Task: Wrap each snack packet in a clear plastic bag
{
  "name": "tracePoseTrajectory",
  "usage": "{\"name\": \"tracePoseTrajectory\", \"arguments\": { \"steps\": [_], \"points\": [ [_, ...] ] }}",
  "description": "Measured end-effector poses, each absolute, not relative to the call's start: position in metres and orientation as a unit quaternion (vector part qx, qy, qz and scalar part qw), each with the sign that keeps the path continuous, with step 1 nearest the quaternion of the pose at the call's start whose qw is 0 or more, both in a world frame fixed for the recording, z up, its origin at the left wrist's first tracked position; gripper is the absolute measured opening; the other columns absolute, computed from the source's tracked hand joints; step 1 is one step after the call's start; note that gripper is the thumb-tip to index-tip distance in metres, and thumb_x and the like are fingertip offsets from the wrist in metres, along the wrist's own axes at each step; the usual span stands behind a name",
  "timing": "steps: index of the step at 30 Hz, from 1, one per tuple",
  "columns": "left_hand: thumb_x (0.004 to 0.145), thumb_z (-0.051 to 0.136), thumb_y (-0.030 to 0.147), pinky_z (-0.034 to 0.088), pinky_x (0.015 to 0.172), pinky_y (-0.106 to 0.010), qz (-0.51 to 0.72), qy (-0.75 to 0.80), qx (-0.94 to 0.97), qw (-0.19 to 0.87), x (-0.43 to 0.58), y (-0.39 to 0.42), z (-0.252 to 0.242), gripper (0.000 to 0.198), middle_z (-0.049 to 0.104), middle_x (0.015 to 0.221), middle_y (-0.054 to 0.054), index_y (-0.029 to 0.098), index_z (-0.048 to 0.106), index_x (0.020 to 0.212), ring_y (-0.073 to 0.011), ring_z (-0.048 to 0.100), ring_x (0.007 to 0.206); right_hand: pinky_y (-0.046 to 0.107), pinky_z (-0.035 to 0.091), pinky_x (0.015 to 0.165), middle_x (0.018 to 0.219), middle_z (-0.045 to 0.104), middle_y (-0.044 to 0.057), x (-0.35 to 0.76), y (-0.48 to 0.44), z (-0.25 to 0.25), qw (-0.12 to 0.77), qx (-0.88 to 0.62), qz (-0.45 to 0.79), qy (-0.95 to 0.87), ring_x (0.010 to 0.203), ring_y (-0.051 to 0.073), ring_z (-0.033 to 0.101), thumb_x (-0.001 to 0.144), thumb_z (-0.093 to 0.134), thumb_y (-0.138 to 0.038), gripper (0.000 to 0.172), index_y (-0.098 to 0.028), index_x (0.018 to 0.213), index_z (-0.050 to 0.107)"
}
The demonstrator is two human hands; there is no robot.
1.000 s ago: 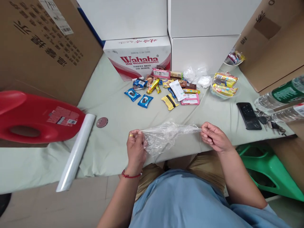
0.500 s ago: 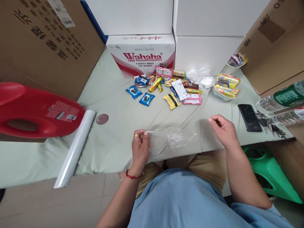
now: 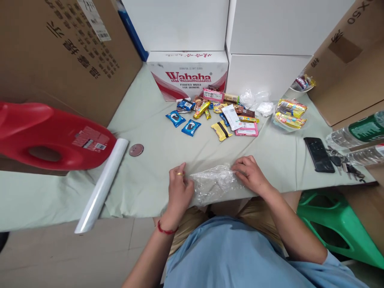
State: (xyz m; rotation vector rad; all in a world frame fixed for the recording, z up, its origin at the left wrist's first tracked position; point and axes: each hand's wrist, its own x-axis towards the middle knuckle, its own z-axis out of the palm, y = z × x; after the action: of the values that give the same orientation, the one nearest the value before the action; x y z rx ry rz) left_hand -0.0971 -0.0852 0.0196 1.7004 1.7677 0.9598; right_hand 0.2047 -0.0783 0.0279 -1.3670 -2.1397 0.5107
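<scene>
A crumpled clear plastic bag (image 3: 213, 185) lies at the front edge of the cloth-covered table, between my two hands. My left hand (image 3: 180, 189), with a gold ring and a red cord bracelet, is at its left edge. Its index finger and thumb are apart, and the bag's corner lies beside the thumb. On the other side, my right hand (image 3: 249, 174) has its fingertips closed on the bag's right end. Beyond the hands lies a pile of wrapped snacks, among them a blue packet (image 3: 191, 127), a yellow packet (image 3: 221, 130) and a pink packet (image 3: 247, 129).
Left are a red plastic jug (image 3: 60, 140), a white roll (image 3: 103, 184) and a brown disc (image 3: 136, 150). A Wahaba-style water carton (image 3: 187, 76) stands behind. Right are a snack bowl (image 3: 290, 116), a phone (image 3: 319, 155), keys (image 3: 345, 162), bottles (image 3: 342, 139) and a green stool (image 3: 336, 224).
My right hand has moved left and down onto the bag's right end. My left hand's index finger and thumb have spread from their pinch on the bag, which now lies lower and more bunched.
</scene>
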Motion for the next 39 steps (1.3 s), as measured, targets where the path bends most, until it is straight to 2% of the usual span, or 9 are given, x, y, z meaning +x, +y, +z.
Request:
{"name": "tracePoseTrajectory", "arguments": {
  "steps": [5, 8, 11, 15, 20, 27, 33, 36, 39],
  "points": [
    [0.078, 0.054, 0.009, 0.033, 0.123, -0.063, 0.271, 0.487, 0.808, 0.190, -0.089, -0.086, 0.040, 0.073, 0.052, 0.149, -0.015, 0.020, 0.048, 0.150, -0.0362, 0.036, 0.151, 0.044, 0.051, 0.087, 0.104, 0.072, 0.010, 0.201, -0.078, 0.038, 0.283, -0.489, 0.191, -0.803, 0.100, 0.028, 0.055, 0.101, 0.059, -0.019, 0.021, -0.025, 0.109, 0.077],
    [0.087, 0.064, 0.024, 0.035, 0.122, -0.062, 0.273, 0.446, 0.825, 0.215, -0.074, -0.085, 0.042, 0.052, 0.058, 0.143, -0.013, 0.022, 0.059, 0.139, -0.0367, 0.038, 0.150, 0.043, 0.051, 0.086, 0.101, 0.074, 0.009, 0.200, -0.079, 0.043, 0.266, -0.488, 0.201, -0.807, 0.097, 0.027, 0.057, 0.102, 0.058, -0.022, 0.021, -0.024, 0.109, 0.077],
    [0.097, 0.062, 0.031, 0.045, 0.113, -0.054, 0.339, 0.472, 0.786, 0.211, -0.064, -0.085, 0.036, 0.013, 0.068, 0.117, -0.010, 0.022, 0.071, 0.102, -0.0320, 0.052, 0.135, 0.042, 0.051, 0.086, 0.102, 0.075, 0.009, 0.202, -0.081, 0.047, 0.255, -0.494, 0.214, -0.803, 0.096, 0.027, 0.059, 0.103, 0.057, -0.025, 0.021, -0.024, 0.112, 0.077],
    [0.103, 0.055, 0.032, 0.053, 0.091, -0.038, 0.419, 0.517, 0.709, 0.233, -0.061, -0.086, 0.030, 0.019, 0.066, 0.099, -0.006, 0.022, 0.068, 0.094, -0.0208, 0.064, 0.102, 0.040, 0.052, 0.088, 0.103, 0.075, 0.008, 0.206, -0.085, 0.049, 0.286, -0.510, 0.235, -0.776, 0.098, 0.025, 0.065, 0.104, 0.055, -0.028, 0.022, -0.026, 0.111, 0.076],
    [0.107, 0.046, 0.042, 0.046, 0.066, -0.029, 0.454, 0.578, 0.608, 0.299, -0.064, -0.088, 0.028, 0.028, 0.058, 0.070, 0.003, 0.023, 0.058, 0.091, -0.0141, 0.057, 0.065, 0.034, 0.051, 0.076, 0.089, 0.072, 0.006, 0.208, -0.090, 0.049, 0.328, -0.556, 0.294, -0.705, 0.081, 0.021, 0.065, 0.105, 0.052, -0.041, 0.030, -0.024, 0.099, 0.075],
    [0.104, 0.048, 0.058, 0.039, 0.049, -0.024, 0.521, 0.631, 0.435, 0.377, -0.073, -0.078, 0.024, 0.034, 0.046, 0.064, 0.008, 0.026, 0.047, 0.094, -0.0115, 0.047, 0.050, 0.027, 0.040, 0.061, 0.068, 0.061, -0.001, 0.224, -0.090, 0.034, 0.300, -0.608, 0.432, -0.594, 0.062, 0.015, 0.051, 0.096, 0.058, -0.065, 0.047, -0.020, 0.091, 0.073],
    [0.106, 0.043, 0.056, 0.043, 0.056, -0.027, 0.503, 0.622, 0.457, 0.389, -0.075, -0.068, 0.020, 0.032, 0.049, 0.069, 0.007, 0.026, 0.045, 0.095, -0.0124, 0.048, 0.054, 0.029, 0.044, 0.066, 0.081, 0.069, 0.002, 0.228, -0.093, 0.033, 0.335, -0.600, 0.411, -0.598, 0.071, 0.018, 0.058, 0.096, 0.060, -0.063, 0.045, -0.021, 0.094, 0.074],
    [0.103, 0.051, 0.047, 0.050, 0.072, -0.033, 0.508, 0.664, 0.482, 0.262, -0.076, -0.066, 0.019, 0.024, 0.058, 0.090, -0.001, 0.023, 0.048, 0.105, -0.0174, 0.060, 0.078, 0.030, 0.047, 0.074, 0.086, 0.069, 0.004, 0.225, -0.096, 0.035, 0.380, -0.600, 0.339, -0.617, 0.080, 0.020, 0.061, 0.100, 0.059, -0.055, 0.037, -0.022, 0.094, 0.075],
    [0.095, 0.063, 0.037, 0.050, 0.092, -0.043, 0.499, 0.673, 0.541, 0.075, -0.074, -0.070, 0.019, 0.025, 0.058, 0.111, -0.012, 0.020, 0.052, 0.109, -0.0263, 0.058, 0.110, 0.030, 0.046, 0.071, 0.083, 0.066, 0.004, 0.219, -0.098, 0.032, 0.396, -0.603, 0.301, -0.623, 0.077, 0.019, 0.060, 0.102, 0.058, -0.050, 0.034, -0.022, 0.092, 0.074]
  ]
}}
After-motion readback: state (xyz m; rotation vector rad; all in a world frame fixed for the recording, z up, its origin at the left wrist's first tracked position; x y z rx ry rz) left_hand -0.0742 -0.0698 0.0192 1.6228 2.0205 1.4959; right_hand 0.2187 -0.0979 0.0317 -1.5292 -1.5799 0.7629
